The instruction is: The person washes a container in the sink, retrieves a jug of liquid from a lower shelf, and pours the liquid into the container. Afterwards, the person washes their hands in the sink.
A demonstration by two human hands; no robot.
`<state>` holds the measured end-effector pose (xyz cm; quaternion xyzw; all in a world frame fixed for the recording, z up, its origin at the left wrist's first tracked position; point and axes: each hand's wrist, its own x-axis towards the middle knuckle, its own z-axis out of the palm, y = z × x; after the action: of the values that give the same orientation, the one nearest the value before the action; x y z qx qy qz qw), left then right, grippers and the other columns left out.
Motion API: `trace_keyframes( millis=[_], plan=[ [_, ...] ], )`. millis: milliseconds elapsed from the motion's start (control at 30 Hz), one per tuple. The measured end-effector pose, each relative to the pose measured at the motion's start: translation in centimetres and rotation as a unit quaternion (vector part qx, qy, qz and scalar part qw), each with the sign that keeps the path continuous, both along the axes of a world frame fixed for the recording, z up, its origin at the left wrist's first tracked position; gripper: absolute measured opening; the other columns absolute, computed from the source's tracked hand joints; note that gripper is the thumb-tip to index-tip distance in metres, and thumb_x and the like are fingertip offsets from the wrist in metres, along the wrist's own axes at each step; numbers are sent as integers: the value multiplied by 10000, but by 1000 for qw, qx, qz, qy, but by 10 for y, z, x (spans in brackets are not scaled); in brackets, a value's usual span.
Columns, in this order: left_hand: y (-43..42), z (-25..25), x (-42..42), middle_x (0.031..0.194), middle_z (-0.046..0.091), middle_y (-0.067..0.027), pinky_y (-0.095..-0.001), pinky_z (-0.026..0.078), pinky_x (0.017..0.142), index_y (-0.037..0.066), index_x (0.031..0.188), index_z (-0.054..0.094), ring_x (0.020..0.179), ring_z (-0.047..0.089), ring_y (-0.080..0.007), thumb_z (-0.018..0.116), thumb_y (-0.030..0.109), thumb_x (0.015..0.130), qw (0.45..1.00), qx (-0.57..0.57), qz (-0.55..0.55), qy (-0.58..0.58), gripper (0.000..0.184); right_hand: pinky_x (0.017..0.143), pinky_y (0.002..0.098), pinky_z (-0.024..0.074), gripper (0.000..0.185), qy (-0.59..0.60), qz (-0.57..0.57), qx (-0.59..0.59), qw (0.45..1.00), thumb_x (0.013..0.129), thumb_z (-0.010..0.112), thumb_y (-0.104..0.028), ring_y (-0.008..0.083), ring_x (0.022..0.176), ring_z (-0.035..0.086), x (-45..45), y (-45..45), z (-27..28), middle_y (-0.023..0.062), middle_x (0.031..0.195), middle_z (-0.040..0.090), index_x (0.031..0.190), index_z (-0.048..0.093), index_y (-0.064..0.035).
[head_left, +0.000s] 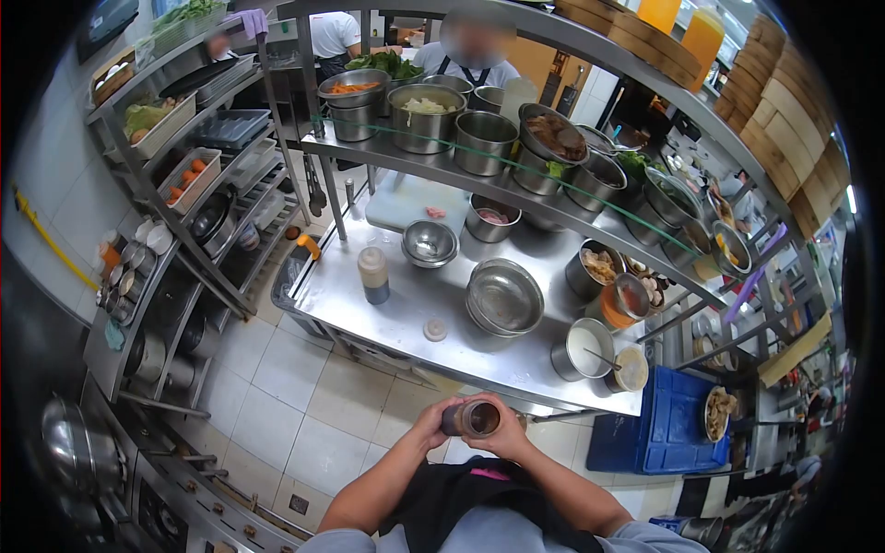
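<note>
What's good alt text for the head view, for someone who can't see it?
A person's left hand and right hand hold an open container, brown inside. Ahead, a steel kitchen table carries a bottle and metal bowls; a shelf above holds metal pots, some with food.

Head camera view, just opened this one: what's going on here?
A person is holding a container with dark brown contents between both hands, the left hand on one side and the right hand on the other. It is held in front of the body, off the steel table. On the table stand a squeeze bottle, upright and partly filled with dark liquid, a small pale round piece and a large metal bowl.
</note>
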<state>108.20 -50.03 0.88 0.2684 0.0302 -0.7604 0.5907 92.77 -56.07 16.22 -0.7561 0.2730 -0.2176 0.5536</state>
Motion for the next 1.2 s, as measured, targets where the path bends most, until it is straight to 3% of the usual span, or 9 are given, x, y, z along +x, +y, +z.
trace_keyframes(
  millis=[167,267,367,400,500,633,733,1000,1200],
  plan=[
    [-3,16,11,1009,679,-126,-341,521,889,-17,1136,597,974,660,-214,584,137,905,992,38,37,-112,278,974,332,447,649,-10,-15,30,999,610,862,-94,192,1107,574,5,-1,-4,78,1170,578,1184,561,-57],
    [-5,21,23,1106,650,-151,-374,529,909,-50,1222,538,1001,651,-247,591,127,906,989,24,78,-123,366,980,332,440,669,-2,-7,11,1000,611,862,-87,186,1110,566,6,-5,-6,73,1165,577,1199,542,-61],
    [-4,9,40,1121,639,-164,-391,529,925,-37,1235,527,1025,649,-263,597,100,901,981,-9,155,-113,368,957,328,455,663,-3,-23,13,1000,621,864,-118,189,1077,586,9,-11,-5,80,1162,578,1196,541,-54],
    [-3,20,48,1051,662,-149,-387,542,906,-35,1213,536,968,666,-263,561,46,900,980,27,176,-87,324,957,328,455,663,-3,-23,14,1000,621,864,-118,189,1077,586,9,-14,-6,80,1162,578,1196,541,-54],
    [4,7,80,1018,668,-137,-396,550,884,-18,1197,554,916,673,-228,564,58,907,968,33,224,-104,301,959,324,455,664,-17,-31,-6,999,626,855,-90,187,1074,586,8,-27,-5,74,1150,586,1202,526,-52],
    [28,0,105,874,656,-89,-349,557,762,20,1180,578,753,638,-169,566,89,924,956,90,249,-128,266,953,319,459,688,-14,-76,-10,997,613,851,-75,191,1055,590,-2,-55,-11,76,1130,593,1203,500,-38],
    [48,-8,113,801,625,-54,-323,543,701,41,1172,583,678,594,-144,560,102,930,951,127,253,-126,250,930,317,464,673,20,-184,-58,981,610,846,-85,197,1021,592,-10,-78,-26,82,1075,606,1185,502,-30],
    [89,-41,103,780,610,-29,-315,537,669,76,1119,589,672,584,-130,549,113,930,947,192,238,-100,196,913,316,462,650,-27,-338,-60,939,584,821,-42,193,990,599,-24,-125,-65,72,1067,623,1165,529,-29],
    [86,-41,100,793,616,-31,-316,539,670,86,1109,595,682,590,-127,553,128,928,954,186,199,-122,191,914,320,461,617,-41,-358,-45,932,605,811,-57,187,979,602,-32,-139,-76,73,1050,619,1145,515,-33]
  ],
)
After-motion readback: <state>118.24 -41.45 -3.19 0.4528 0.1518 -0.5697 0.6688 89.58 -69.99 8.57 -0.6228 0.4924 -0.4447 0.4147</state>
